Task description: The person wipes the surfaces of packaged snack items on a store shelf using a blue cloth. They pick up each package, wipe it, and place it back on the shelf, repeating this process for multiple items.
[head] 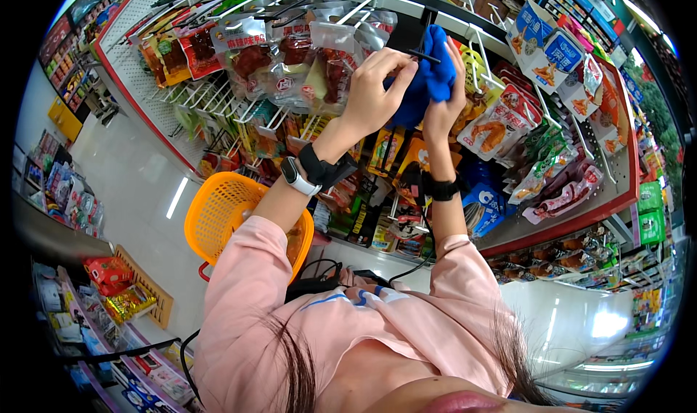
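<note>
My right hand [445, 101] holds a bright blue cloth [439, 75], bunched upright beside a thin black display hook [427, 57]. To its left, my left hand [377, 89] has thumb and index finger pinched at the hook's near part. A darker blue fold of the cloth hangs between the two hands. Clear packs of meat snacks [294, 53] hang on hooks just left of my left hand. Right of my right hand hang yellow packs and a red-and-white snack pack [498, 124].
An orange plastic basket [215, 211] stands on the floor below my left forearm, with something partly hidden inside. Red-edged shelf panels [566, 222] flank the rack. White hooks [272, 122] jut out towards me. Behind on the left is a shelf with packaged goods [130, 304].
</note>
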The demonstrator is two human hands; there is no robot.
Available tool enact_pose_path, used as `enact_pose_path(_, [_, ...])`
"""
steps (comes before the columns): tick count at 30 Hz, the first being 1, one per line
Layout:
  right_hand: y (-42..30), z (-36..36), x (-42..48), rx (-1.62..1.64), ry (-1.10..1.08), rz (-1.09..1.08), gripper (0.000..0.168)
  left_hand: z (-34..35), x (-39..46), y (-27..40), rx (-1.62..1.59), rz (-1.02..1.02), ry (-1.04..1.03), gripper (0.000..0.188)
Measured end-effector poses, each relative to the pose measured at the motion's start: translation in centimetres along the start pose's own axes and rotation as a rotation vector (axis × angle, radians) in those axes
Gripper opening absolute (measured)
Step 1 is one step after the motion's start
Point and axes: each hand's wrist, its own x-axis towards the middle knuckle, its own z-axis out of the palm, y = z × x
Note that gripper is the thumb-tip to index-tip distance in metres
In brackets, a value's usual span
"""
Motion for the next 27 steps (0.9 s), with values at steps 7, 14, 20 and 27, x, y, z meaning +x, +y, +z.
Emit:
enact_pose_path(7, [0.2,-0.7,-0.2,0.044,-0.071,-0.084,0.031,0.2,0.0,0.1,0.007,-0.043,0.011,0.012])
enact_pose_path(14, [4.0,1.2,3.3,0.092,0.022,-0.101,0.030,0.4,0.1,0.8,0.033,-0.031,0.023,0.015])
enact_pose_path(20, [12.1,2.6,5.4,0.296,0.108,0.178,0.046,0.6,-0.5,0.4,-0.021,-0.133,-0.003,0.014])
enact_pose_path(27, [9.5,3.3,2.1,-0.166,0.111,0.182,0.069,0.6,-1.6,0.9,-0.080,-0.174,-0.007,0.022])
